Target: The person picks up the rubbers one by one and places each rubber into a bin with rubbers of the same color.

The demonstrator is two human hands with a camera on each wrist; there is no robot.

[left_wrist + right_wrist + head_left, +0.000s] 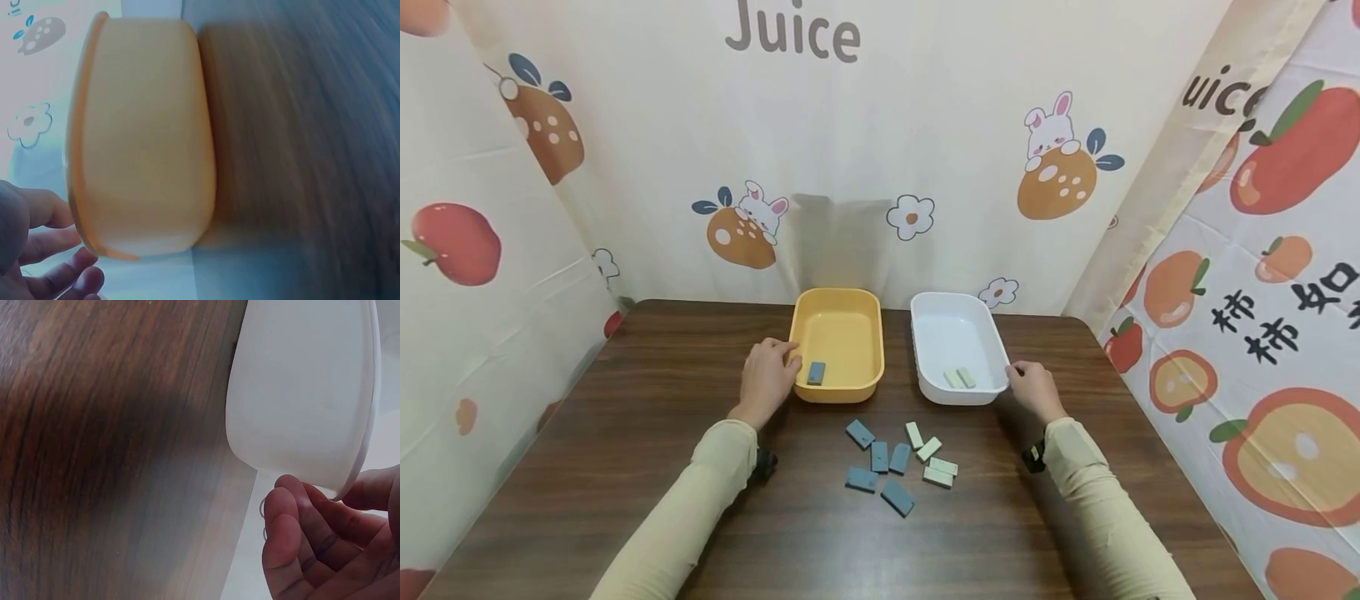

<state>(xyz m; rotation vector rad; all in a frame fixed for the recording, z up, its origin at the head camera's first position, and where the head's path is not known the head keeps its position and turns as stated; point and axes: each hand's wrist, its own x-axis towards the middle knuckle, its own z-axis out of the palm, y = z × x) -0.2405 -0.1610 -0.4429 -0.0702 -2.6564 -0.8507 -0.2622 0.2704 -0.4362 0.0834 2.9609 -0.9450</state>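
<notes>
My left hand (pixel 769 379) is at the left rim of a yellow plastic bin (pixel 838 333), fingertips hooked at its edge. In the left wrist view, curled fingers (pixel 62 275) show right at the rim's corner. A dark grey-blue domino-like block (pixel 816 373) lies inside that bin. On the other side, my right hand (pixel 1033 387) pinches the right rim of a white bin (pixel 951 321). The right wrist view shows the thumb on one side of the rim and fingers (pixel 284 544) curled below it. Two pale green blocks (pixel 959 377) lie in the white bin.
Several dark grey-blue blocks (pixel 897 497) and several pale green blocks (pixel 938 477) lie loose on the brown wooden table (pixel 865 558), in front of the bins. A printed curtain (pixel 955 125) hangs right behind the table's far edge.
</notes>
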